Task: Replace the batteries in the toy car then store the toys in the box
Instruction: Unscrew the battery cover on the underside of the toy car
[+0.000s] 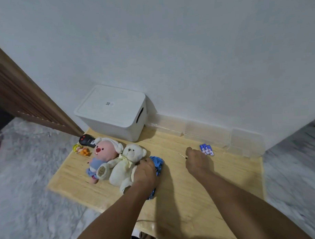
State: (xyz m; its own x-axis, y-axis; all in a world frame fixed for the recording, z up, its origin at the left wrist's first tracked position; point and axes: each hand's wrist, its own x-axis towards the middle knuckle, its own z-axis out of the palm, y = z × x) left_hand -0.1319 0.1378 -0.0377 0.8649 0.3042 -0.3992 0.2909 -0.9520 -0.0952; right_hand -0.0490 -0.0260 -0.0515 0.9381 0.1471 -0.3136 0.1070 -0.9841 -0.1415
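Note:
A shiny blue toy car (pixel 158 164) lies on the wooden table (pixel 218 185), mostly hidden under my left hand (pixel 145 170), which grips it. My right hand (pixel 196 158) holds a thin screwdriver (pixel 182 156) whose metal tip pokes out to the left. Several blue batteries (pixel 207 149) lie just right of that hand. A white storage box (pixel 111 112) with its lid on stands at the back left against the wall. A white teddy bear (pixel 124 165) and a pink plush (pixel 102 157) lie left of the car.
A black remote (pixel 86 140) and a small yellow-orange figure (pixel 82 149) lie near the table's left edge. Clear plastic containers (pixel 216 135) line the wall at the back right. A brown door frame (pixel 27 99) stands to the left. Grey marbled floor surrounds the table.

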